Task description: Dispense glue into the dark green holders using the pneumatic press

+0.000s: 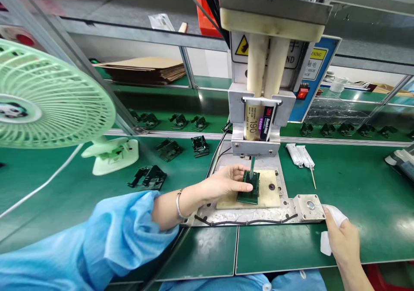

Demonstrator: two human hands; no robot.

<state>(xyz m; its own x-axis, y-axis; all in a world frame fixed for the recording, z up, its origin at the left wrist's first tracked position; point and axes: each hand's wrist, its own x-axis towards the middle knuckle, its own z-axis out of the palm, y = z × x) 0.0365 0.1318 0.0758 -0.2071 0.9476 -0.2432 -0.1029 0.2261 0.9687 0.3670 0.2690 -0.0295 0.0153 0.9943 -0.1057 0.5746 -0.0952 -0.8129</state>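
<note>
My left hand [231, 182] grips a dark plastic bracket-like part [249, 194], thumb and fingers around its left side. The part rests on the cream plate [271, 191] of a glue dispensing machine. Straight above it, a thin nozzle [252, 166] reaches down to the part, below a twin-tube Scotch-Weld adhesive cartridge [260, 120]. Beside the metal button box [309, 207], my right hand [344, 239] is closed on a white wipe [334, 215]. Its thumb lies near the box's right edge; the round button is uncovered.
Several similar dark parts [148, 178] lie left of the machine, others [346, 129] along the back shelf. A green fan [48, 96] stands at left. White packets [299, 155] and a thin stick [312, 176] lie to the right. Stacked cardboard [145, 70] sits behind.
</note>
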